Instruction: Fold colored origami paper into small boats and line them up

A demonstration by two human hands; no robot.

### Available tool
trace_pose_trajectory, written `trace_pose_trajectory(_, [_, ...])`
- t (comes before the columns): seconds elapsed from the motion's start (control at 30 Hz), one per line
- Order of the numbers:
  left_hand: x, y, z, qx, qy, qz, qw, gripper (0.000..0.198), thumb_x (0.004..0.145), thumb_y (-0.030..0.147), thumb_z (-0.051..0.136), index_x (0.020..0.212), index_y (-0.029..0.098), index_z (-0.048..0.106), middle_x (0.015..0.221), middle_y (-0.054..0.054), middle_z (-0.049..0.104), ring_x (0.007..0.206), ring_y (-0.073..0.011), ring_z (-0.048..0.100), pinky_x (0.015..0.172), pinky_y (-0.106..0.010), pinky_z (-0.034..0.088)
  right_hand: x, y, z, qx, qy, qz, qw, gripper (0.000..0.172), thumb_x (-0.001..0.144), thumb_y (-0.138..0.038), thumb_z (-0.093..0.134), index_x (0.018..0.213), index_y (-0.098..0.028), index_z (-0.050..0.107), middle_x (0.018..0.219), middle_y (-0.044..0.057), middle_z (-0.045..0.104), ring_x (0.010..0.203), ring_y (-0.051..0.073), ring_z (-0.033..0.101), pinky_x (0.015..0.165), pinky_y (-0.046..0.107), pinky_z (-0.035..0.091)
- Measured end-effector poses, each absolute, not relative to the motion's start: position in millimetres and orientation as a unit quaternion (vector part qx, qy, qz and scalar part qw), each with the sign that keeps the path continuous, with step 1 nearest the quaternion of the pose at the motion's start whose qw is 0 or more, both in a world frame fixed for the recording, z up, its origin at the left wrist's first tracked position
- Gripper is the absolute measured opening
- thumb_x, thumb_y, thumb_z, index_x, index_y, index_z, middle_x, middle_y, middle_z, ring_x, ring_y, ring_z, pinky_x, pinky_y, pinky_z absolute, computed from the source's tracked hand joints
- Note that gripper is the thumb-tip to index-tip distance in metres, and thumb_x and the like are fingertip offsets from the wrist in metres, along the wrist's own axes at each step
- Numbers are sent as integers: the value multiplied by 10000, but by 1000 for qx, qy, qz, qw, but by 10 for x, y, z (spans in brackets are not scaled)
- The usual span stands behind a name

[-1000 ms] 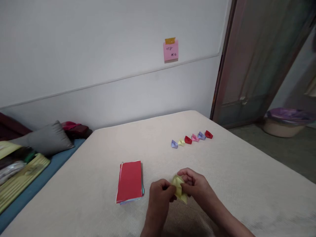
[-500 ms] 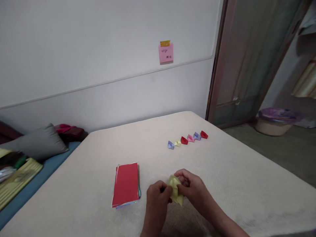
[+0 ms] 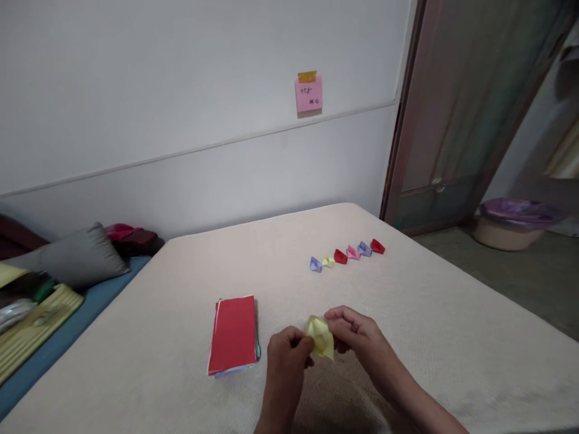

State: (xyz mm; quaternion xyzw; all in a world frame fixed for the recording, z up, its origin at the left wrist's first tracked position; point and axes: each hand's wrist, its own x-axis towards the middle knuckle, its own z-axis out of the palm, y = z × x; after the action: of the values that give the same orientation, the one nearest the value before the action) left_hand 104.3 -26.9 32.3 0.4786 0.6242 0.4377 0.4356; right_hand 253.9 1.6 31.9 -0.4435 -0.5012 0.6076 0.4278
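Note:
A folded piece of pale yellow paper is held up over the cream cloth, its creases showing and its middle hollow. My left hand pinches its left edge between thumb and fingers. At the paper's right edge is my right hand, thumb and fingers closed against that side; the fingertips are partly hidden. Beyond my hands, several small folded paper boats stand in a slanting row, coloured lilac, yellow, red and pink. Left of my hands lies a stack of coloured paper with a red sheet on top.
The cream cloth covers a broad flat surface against the white wall. A pink note is taped there. A grey cushion and yellow items lie at the left. A lidded tub sits on the floor by the door.
The yellow paper has turned and opened toward me, showing more of its hollow. My right thumb has moved from its front face to its right edge. The view has shifted slightly left.

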Motion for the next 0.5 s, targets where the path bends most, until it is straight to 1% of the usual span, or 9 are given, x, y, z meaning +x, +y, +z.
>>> trace_pose_trajectory(0.1, [1029, -269, 344, 469, 622, 453, 433, 179, 708, 250, 556, 560, 153, 586, 463, 15, 521, 460, -113, 476, 471, -224, 350, 2568, 13, 372, -453, -492, 604, 434, 193, 747, -346, 575, 841, -178, 588, 640, -8, 595, 625, 150, 547, 569, 253, 400])
trace_pose_trajectory(0.17, [1029, -272, 344, 468, 620, 457, 433, 184, 709, 256, 561, 561, 150, 592, 459, 14, 520, 458, -113, 474, 468, -224, 346, 2568, 13, 374, -463, -485, 600, 436, 202, 721, -343, 592, 837, -177, 590, 630, -8, 600, 630, 158, 556, 570, 256, 398])
trace_pose_trajectory(0.33, [1044, -280, 332, 463, 616, 460, 441, 193, 697, 268, 579, 541, 154, 585, 444, 16, 518, 444, -112, 470, 461, -225, 342, 2539, 29, 322, -476, -467, 585, 461, 192, 633, -236, 635, 805, -174, 576, 536, -52, 531, 525, 122, 479, 518, 244, 349])
trace_pose_trajectory(0.43, [1045, -278, 319, 457, 602, 464, 463, 196, 690, 270, 592, 531, 156, 574, 426, 23, 506, 431, -107, 460, 458, -224, 333, 2535, 38, 294, -461, -465, 590, 472, 195, 621, -195, 625, 806, -173, 569, 530, -63, 516, 502, 104, 440, 516, 240, 336])
trace_pose_trajectory(0.5, [1044, -274, 309, 453, 597, 466, 471, 200, 684, 269, 600, 521, 159, 563, 406, 32, 485, 415, -100, 441, 449, -221, 317, 2537, 38, 289, -453, -465, 591, 479, 189, 623, -193, 624, 802, -176, 566, 534, -64, 517, 504, 103, 440, 522, 242, 339])
